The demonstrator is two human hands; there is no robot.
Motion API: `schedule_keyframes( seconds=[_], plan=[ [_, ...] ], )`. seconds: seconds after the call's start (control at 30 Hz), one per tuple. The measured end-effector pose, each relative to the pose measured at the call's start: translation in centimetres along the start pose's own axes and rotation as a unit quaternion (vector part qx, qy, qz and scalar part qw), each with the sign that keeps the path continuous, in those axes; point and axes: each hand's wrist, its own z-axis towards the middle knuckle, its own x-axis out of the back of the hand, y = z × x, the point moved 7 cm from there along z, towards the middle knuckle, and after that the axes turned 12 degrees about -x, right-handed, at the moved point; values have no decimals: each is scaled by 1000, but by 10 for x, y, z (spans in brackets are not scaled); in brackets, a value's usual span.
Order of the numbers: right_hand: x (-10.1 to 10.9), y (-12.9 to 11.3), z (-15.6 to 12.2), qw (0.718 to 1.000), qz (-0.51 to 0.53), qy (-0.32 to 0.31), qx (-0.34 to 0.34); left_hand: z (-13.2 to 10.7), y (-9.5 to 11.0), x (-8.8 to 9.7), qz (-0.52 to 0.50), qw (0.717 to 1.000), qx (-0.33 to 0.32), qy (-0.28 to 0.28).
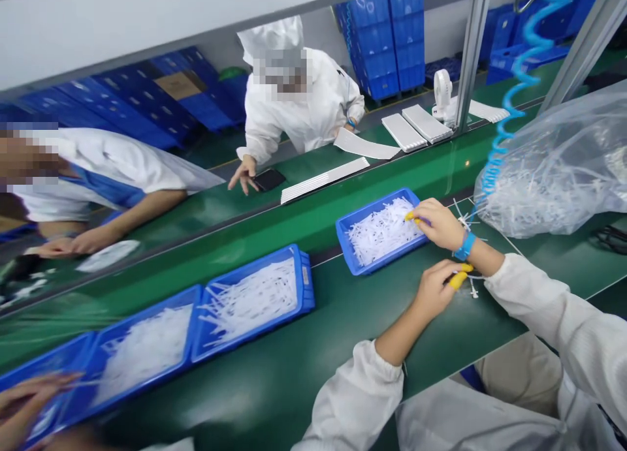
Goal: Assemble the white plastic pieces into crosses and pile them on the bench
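Observation:
My right hand point(435, 222) is over the right end of a blue bin point(353, 263), with yellow finger covers on its fingertips and a blue band at the wrist. Its fingers are pinched together at the heap of small white plastic pieces point(379, 232); whatever is between them is too small to make out. Nearer to me, my left hand point(441, 286) is closed just above the green table, also with yellow finger covers. A thin pale strip seems to stick out from its fingertips. Small white branched plastic pieces point(473, 291) lie beside it.
Blue bins of white strips point(255, 297) stand along the left, where another person's hand point(34, 395) reaches in. A clear bag point(553, 170) and a coiled blue hose point(514, 105) are at right. Two people work across the green conveyor point(235, 232).

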Motion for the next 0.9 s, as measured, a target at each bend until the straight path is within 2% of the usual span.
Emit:
schedule_keyframes(
  seconds=[0.1, 0.2, 0.37, 0.5, 0.63, 0.73, 0.8, 0.9],
  plan=[
    [-25, 7, 20, 993, -74, -81, -37, -3, -17, 14, -96, 988, 94, 69],
    [-35, 11, 26, 983, -123, -116, -73, -6, -33, 21, -207, 956, 162, 131],
    [-38, 3, 30, 964, -179, -170, -98, -6, -45, 27, -295, 912, 195, 208],
    [-35, -3, 32, 966, -173, -163, -106, -9, -48, 31, -348, 873, 223, 257],
    [-28, -1, 29, 986, -91, -101, -96, -10, -47, 36, -369, 855, 231, 283],
    [-16, -2, 24, 996, 44, -34, -70, -11, -48, 36, -366, 854, 239, 282],
    [-6, -1, 21, 985, 156, 4, -80, -12, -50, 36, -363, 854, 243, 282],
    [6, 0, 14, 939, 316, 37, -134, -12, -50, 36, -361, 854, 247, 281]
  ],
)
